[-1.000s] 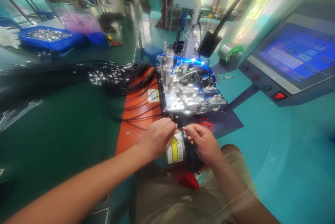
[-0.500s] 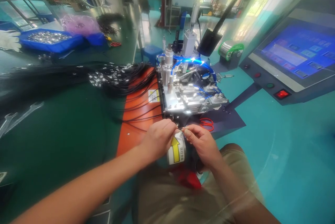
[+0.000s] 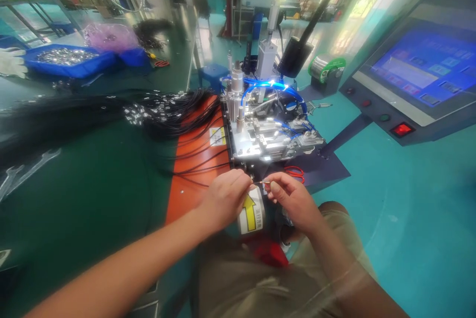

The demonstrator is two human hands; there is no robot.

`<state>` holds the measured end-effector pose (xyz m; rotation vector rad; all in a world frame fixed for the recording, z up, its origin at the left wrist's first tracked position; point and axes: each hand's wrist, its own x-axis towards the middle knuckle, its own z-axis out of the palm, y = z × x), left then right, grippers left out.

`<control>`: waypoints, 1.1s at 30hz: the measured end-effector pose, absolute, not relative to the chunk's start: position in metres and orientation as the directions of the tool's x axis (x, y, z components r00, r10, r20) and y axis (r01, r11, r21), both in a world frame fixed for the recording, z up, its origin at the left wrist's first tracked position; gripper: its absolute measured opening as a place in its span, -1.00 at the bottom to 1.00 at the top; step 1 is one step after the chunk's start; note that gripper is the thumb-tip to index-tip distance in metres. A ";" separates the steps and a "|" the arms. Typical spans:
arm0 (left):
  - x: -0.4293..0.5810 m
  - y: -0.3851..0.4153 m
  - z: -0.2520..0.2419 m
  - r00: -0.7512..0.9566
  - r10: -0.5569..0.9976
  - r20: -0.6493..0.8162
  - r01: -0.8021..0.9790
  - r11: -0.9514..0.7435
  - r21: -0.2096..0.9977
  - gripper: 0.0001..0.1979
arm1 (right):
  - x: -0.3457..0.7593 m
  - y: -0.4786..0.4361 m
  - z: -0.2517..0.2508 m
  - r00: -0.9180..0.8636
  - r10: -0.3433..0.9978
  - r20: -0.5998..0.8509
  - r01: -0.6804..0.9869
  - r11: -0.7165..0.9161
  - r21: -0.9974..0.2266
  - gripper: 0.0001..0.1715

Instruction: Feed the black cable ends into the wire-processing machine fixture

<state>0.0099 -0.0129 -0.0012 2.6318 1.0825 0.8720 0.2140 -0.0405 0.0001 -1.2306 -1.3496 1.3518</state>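
My left hand (image 3: pixel 231 193) is closed in a pinch on a thin cable at the front edge of the metal machine (image 3: pixel 260 134). Just right of it, my right hand (image 3: pixel 290 196) pinches a small metal piece (image 3: pixel 266 183) at the cable's tip. A short gap separates the fingertips of the two hands. Below them is a white label with a yellow arrow (image 3: pixel 251 213). Black cables (image 3: pixel 197 115) lie across the orange panel (image 3: pixel 193 159) beside the machine.
Red-handled scissors (image 3: pixel 295 173) lie behind my right hand. A screen (image 3: pixel 420 68) stands at right, near a solder wire spool (image 3: pixel 323 69). Wrenches (image 3: pixel 31 169), a blue tray of metal parts (image 3: pixel 69 60) and a white glove (image 3: pixel 12 62) are at left.
My right hand has shifted slightly right, away from my left hand, and more of the small metal piece shows between them. The left hand has hardly moved.
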 end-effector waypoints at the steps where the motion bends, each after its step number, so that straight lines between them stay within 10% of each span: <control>1: 0.010 -0.013 -0.001 0.570 0.684 0.455 0.588 -0.727 0.354 -0.78 | 0.215 -0.040 0.001 -0.167 0.983 -0.077 0.076 -0.065 -0.995 -0.67; 22: 0.009 -0.013 -0.005 0.632 0.619 0.466 0.600 -0.772 0.210 -0.78 | 0.211 -0.026 0.036 -0.394 0.876 0.279 0.573 0.472 -0.670 -0.80; 33: 0.010 -0.012 -0.003 0.619 0.611 0.494 0.573 -0.781 0.249 -0.76 | 0.213 -0.019 0.024 -0.146 0.988 -0.046 0.395 0.016 -0.919 -0.64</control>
